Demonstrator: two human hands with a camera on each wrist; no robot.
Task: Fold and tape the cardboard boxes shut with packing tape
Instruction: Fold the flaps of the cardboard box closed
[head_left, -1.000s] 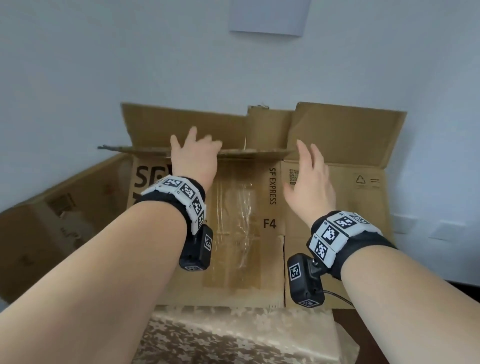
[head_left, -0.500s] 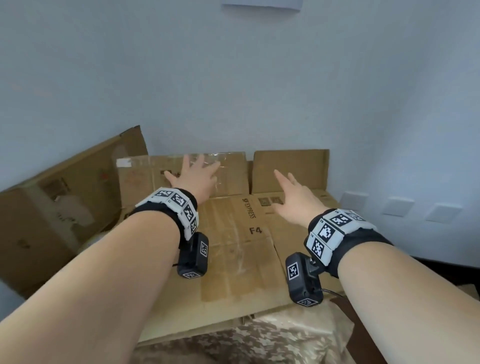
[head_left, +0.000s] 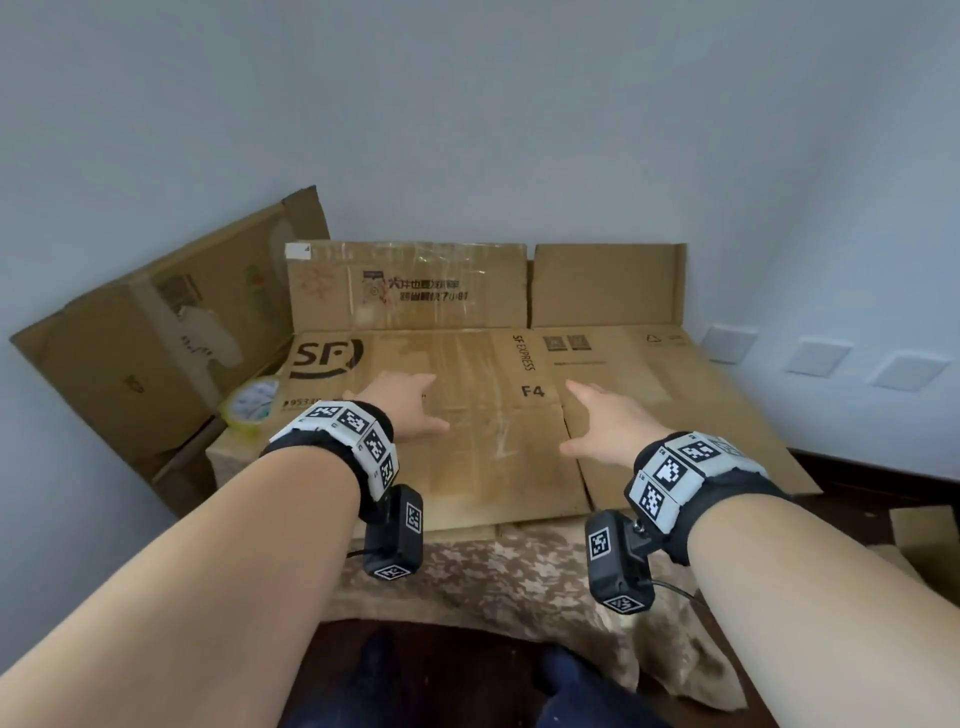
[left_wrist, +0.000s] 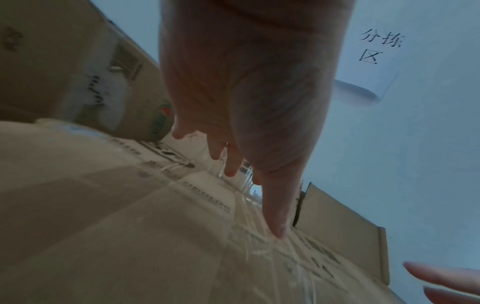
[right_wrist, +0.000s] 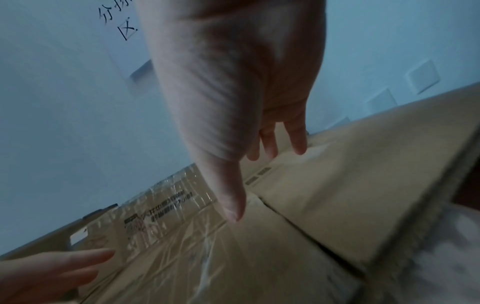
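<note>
A flattened SF cardboard box (head_left: 483, 415), with old clear tape along its middle, lies on the cloth-covered table (head_left: 519, 577). Its far flaps (head_left: 410, 286) stand up against the wall. My left hand (head_left: 410, 410) is spread over the box's left half, fingers straight, holding nothing. In the left wrist view its thumb (left_wrist: 275, 216) points down at the taped seam. My right hand (head_left: 608, 421) is spread over the right half beside the slit between panels, also holding nothing. I cannot tell whether the palms touch the cardboard. A roll of packing tape (head_left: 252, 402) sits at the box's left edge.
A second large cardboard box (head_left: 156, 338) leans against the wall at the left, close to the tape roll. The wall runs right behind the flaps, with wall sockets (head_left: 815, 356) at the right. Cardboard pieces (head_left: 924, 535) lie on the dark floor at the far right.
The box, held tilted up with its flaps raised a second ago, has dropped flat onto the table. Both hands have pulled back toward me over its top face.
</note>
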